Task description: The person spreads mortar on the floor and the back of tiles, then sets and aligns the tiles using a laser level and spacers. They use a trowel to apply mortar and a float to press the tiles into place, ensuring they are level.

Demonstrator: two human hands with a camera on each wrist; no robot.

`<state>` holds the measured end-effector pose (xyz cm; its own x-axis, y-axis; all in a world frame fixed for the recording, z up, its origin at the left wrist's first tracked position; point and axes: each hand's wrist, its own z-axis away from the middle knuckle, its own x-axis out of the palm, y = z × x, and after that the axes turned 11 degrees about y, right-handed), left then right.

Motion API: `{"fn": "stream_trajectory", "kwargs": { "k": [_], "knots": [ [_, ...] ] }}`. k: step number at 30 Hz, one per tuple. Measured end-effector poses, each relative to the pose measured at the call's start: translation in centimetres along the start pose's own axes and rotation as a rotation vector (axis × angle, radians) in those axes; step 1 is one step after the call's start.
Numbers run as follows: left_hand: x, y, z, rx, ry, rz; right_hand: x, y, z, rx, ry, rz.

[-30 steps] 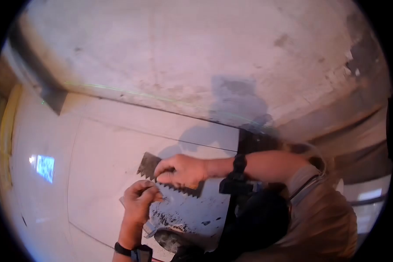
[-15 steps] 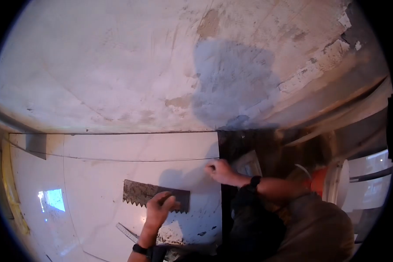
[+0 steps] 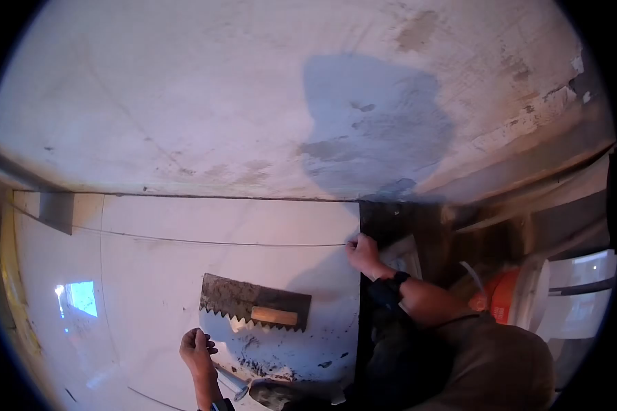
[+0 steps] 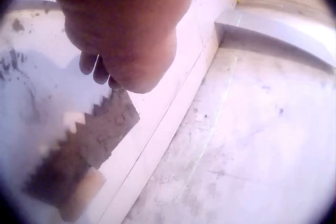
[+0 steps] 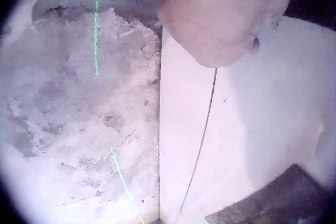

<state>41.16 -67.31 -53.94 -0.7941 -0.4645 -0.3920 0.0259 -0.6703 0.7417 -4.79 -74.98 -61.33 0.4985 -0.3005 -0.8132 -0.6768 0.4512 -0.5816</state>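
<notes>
My right hand [image 3: 365, 255] is at the right end of the thin dark joint [image 3: 253, 243] between the white tiles, fingers curled and fingertips right at the tile edge. In the right wrist view the back of that hand [image 5: 226, 19] covers the joint's end. My left hand [image 3: 197, 353] hovers over the tiles at lower left with fingers curled; I cannot tell whether something small is in it. Between the hands lies a notched trowel [image 3: 230, 294], its grey plate dirty, its wooden handle [image 3: 274, 315] facing up. The left wrist view shows this trowel [image 4: 105, 134] below the hand.
A stained plaster wall [image 3: 206, 103] rises behind the tiles. Dark mortar crumbs [image 3: 271, 370] dot the tile near a shoe [image 3: 271, 394] and a pale metal tool [image 3: 232, 383]. An orange-and-white bucket [image 3: 507, 294] stands at right, beyond the tile's dark edge.
My right hand has left the trowel and moved right to the joint's end. My left hand has shifted down and left, away from the trowel. The head view has turned toward the wall.
</notes>
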Motion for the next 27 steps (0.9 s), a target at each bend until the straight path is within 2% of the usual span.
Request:
{"fn": "stream_trajectory", "kwargs": {
  "k": [3, 4, 5, 7, 9, 11, 15, 18, 19, 21, 22, 23, 25, 27],
  "knots": [
    [-1.4, -1.6, -0.2, -0.009, 0.029, 0.033, 0.4, 1.1, 0.1, -0.097, 0.028, -0.007],
    [-1.8, -2.0, -0.4, -0.01, 0.038, 0.043, 0.0, 1.3, 0.3, -0.029, -0.023, -0.038],
    [-2.3, -2.3, -1.2, 0.115, 0.032, -0.024, -0.5, 1.7, 0.5, 0.042, -0.073, -0.069],
    [-2.9, -1.9, -2.3, 0.362, 0.026, -0.169, -2.0, 1.2, 0.6, 0.01, -0.116, -0.041],
    [-2.3, 0.9, -2.2, 0.678, 0.02, -0.404, -4.5, 0.2, 1.7, -0.186, -0.097, 0.074],
    [-0.9, 4.5, -2.2, 0.959, -0.032, -0.61, -5.6, -0.7, 2.1, -0.299, -0.09, 0.129],
    [4.4, 10.6, -2.7, 1.14, -0.384, -0.75, -5.1, 1.1, 1.9, -0.423, -0.191, 0.234],
    [8.8, 13.9, -1.7, 1.242, -0.481, -1.085, -4.0, 2.1, 1.9, -0.484, -0.078, 0.115],
    [10.4, 14.3, -1.4, 1.253, -0.521, -1.164, -3.9, 2.1, 2.1, -0.425, -0.15, 0.168],
    [14.4, 12.9, -1.8, 1.402, -0.518, -1.237, -5.0, 0.7, 2.3, -0.312, -0.29, 0.276],
    [16.9, 11.5, -1.8, 1.417, -0.497, -1.218, -4.5, 1.8, 2.7, -0.381, -0.274, 0.289],
    [19.3, 10.2, -1.8, 1.439, -0.479, -1.198, -4.8, 1.2, 2.5, -0.342, -0.35, 0.307],
    [24.1, 8.0, -0.9, 1.373, -0.322, -1.053, -6.6, -0.2, 2.3, -0.268, -0.507, 0.357],
    [25.8, 7.9, -1.3, 1.354, -0.227, -0.962, -6.8, 0.7, 2.1, -0.334, -0.408, 0.222]
  ]
}}
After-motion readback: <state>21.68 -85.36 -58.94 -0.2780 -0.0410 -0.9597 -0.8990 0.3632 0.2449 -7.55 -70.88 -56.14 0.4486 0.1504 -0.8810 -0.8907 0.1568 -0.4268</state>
